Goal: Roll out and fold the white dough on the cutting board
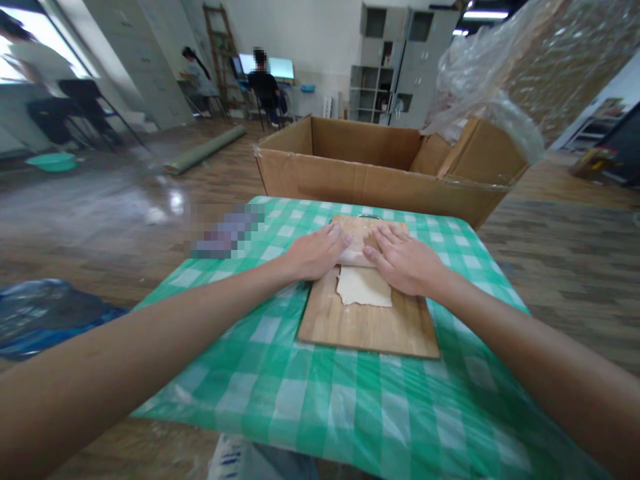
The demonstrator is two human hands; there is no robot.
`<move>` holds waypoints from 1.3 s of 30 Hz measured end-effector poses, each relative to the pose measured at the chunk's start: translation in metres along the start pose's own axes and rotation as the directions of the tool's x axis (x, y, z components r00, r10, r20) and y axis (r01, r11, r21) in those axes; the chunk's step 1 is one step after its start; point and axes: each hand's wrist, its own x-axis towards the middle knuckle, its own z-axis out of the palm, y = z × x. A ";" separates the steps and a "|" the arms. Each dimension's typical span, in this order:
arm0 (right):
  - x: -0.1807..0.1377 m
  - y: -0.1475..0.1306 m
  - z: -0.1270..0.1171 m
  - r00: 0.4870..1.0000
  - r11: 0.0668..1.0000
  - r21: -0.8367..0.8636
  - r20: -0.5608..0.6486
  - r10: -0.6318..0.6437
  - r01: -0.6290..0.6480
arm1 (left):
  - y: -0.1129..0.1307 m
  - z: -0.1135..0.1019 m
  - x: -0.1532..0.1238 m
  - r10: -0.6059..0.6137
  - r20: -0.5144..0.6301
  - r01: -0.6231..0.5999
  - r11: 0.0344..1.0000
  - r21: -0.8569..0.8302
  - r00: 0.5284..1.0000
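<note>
A thin, pale sheet of dough (365,287) with ragged edges lies on a wooden cutting board (370,333). Across its far end is a whitish, floured cylinder that looks like a rolling pin (357,258). My left hand (320,252) lies flat over the pin's left end, fingers stretched forward. Over the right end rests my right hand (403,259), also open, with its fingers spread and the palm beside the dough. Both hands cover the pin's ends. White flour marks the far part of the board.
A green-and-white checked plastic cloth (240,380) covers the table. Beyond it stands a large open cardboard box (350,170) with clear plastic wrap (480,80). A blurred-out item (227,230) lies at the table's left edge. Several people sit farther back.
</note>
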 end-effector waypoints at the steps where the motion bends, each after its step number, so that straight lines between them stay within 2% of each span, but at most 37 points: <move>1: 0.004 0.004 0.001 1.000 1.000 -0.007 0.000 -0.012 0.012 | -0.002 0.000 0.006 -0.006 0.016 0.006 1.000 -0.003 1.000; 7: 0.024 0.029 0.014 0.998 0.996 -0.055 0.012 -0.064 0.065 | -0.017 0.006 0.037 -0.053 0.022 0.052 0.998 0.033 0.998; 10: 0.034 0.036 0.017 0.993 0.988 -0.108 0.041 -0.108 0.112 | -0.022 0.006 0.049 0.019 0.015 -0.021 0.994 0.107 1.000; 14: 0.036 0.033 0.012 0.999 0.988 -0.150 0.028 -0.021 0.025 | -0.018 0.002 0.052 0.057 0.001 -0.056 0.987 0.150 0.998; 17: 0.022 0.017 0.004 1.000 0.985 -0.174 -0.006 -0.001 0.000 | -0.012 0.003 0.035 0.096 -0.029 -0.088 0.975 0.203 0.995; 20: -0.008 -0.008 -0.002 0.999 0.982 -0.188 -0.037 -0.004 -0.003 | -0.005 0.005 0.005 0.216 -0.078 -0.182 0.933 0.310 0.973; 23: -0.043 -0.035 -0.003 0.996 0.989 -0.124 -0.036 0.076 -0.080 | 0.002 0.004 -0.025 0.288 -0.161 -0.222 0.916 0.334 0.944; 26: -0.063 -0.051 -0.001 0.992 0.987 -0.102 -0.036 0.123 -0.126 | 0.007 -0.003 -0.038 0.323 -0.096 -0.284 0.915 0.286 0.942; 28: -0.063 -0.052 0.000 0.988 0.984 -0.089 -0.027 0.151 -0.152 | 0.007 -0.006 -0.035 0.321 -0.052 -0.297 0.917 0.265 0.946; 31: -0.049 -0.038 0.000 0.981 0.977 -0.089 0.001 0.193 -0.193 | 0.005 -0.006 -0.016 0.280 -0.031 -0.263 0.930 0.257 0.960; 36: -0.023 -0.006 0.003 0.998 0.978 -0.209 0.067 0.015 -0.001 | -0.002 0.000 0.016 0.265 0.012 -0.259 0.930 0.261 0.964; 39: -0.014 0.006 0.006 0.999 0.967 -0.253 0.039 0.021 -0.011 | -0.003 -0.002 0.026 0.239 0.010 -0.233 0.936 0.263 0.971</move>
